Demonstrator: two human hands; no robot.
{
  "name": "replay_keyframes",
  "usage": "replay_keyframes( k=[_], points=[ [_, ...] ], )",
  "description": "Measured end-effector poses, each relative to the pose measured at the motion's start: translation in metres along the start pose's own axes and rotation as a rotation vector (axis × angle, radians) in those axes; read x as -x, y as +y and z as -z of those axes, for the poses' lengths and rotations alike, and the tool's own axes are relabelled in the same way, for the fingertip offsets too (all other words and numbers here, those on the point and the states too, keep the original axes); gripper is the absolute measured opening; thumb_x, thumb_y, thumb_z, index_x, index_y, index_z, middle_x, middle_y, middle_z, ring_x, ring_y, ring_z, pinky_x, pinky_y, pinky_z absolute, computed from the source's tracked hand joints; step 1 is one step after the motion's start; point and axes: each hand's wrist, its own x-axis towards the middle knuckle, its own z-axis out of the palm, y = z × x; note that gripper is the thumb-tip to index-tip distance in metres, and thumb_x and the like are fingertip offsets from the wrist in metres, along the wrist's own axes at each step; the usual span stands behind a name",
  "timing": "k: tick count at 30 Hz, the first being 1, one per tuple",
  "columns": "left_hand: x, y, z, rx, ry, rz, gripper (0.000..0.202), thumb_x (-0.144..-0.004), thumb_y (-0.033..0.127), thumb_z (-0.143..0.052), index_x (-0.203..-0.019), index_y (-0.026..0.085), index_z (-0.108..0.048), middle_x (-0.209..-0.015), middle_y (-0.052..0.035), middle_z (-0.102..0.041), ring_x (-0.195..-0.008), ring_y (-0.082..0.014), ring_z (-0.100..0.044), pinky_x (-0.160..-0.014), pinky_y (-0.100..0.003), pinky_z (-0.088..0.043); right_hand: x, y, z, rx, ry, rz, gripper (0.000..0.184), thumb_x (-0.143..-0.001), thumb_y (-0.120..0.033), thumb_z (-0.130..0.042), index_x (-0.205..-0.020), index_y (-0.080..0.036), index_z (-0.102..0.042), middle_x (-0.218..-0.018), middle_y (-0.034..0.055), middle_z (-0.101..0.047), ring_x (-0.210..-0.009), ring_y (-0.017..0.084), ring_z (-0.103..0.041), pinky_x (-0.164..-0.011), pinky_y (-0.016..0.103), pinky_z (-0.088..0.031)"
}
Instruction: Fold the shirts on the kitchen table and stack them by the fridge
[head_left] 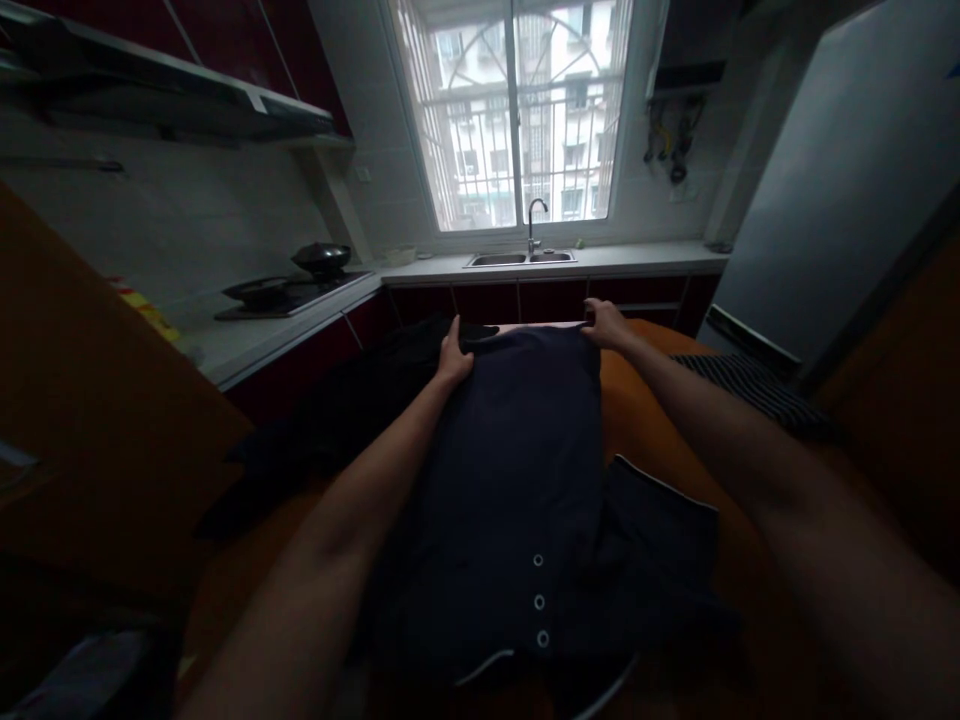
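A dark navy polo shirt [525, 470] with three white buttons lies stretched out on an orange table [652, 400], collar end toward me. My left hand [454, 355] presses on the shirt's far left corner, fingers curled over the fabric. At the far right corner my right hand [606, 325] grips the hem, fingers closed on the cloth. Both arms reach forward along the shirt's sides.
A black garment [337, 420] lies heaped at the table's left. A striped cloth [757, 385] rests at the right. Beyond are a counter with a sink [521, 258] under the window, a stove with pans [300, 280] at left, and a grey fridge [840, 190] at right.
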Motion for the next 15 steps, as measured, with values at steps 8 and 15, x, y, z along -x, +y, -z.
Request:
replay_keyframes(
  k=[8, 15],
  points=[
    [0.092, -0.005, 0.020, 0.003, -0.378, -0.203, 0.046, -0.068, 0.017, -0.080, -0.113, 0.024, -0.074, -0.143, -0.0112, -0.058, -0.140, -0.0313, -0.047, -0.122, -0.047, -0.029, 0.101, -0.006, -0.070, 0.121, -0.240, 0.112, 0.050, -0.089, -0.027, -0.065, -0.138, -0.021, -0.058, -0.148, 0.0177, -0.050, -0.136, 0.037, -0.044, -0.112, 0.052, -0.036],
    [0.184, -0.015, 0.128, -0.303, -0.665, -0.242, 0.036, -0.092, 0.036, -0.058, -0.125, 0.026, -0.070, -0.140, -0.0089, -0.060, -0.131, -0.0265, -0.056, -0.115, -0.045, -0.041, 0.224, 0.056, -0.025, 0.176, -0.346, 0.072, 0.039, -0.088, -0.034, -0.064, -0.122, -0.014, -0.067, -0.118, 0.0186, -0.068, -0.109, 0.030, -0.065, -0.097, 0.039, -0.049]
  ],
)
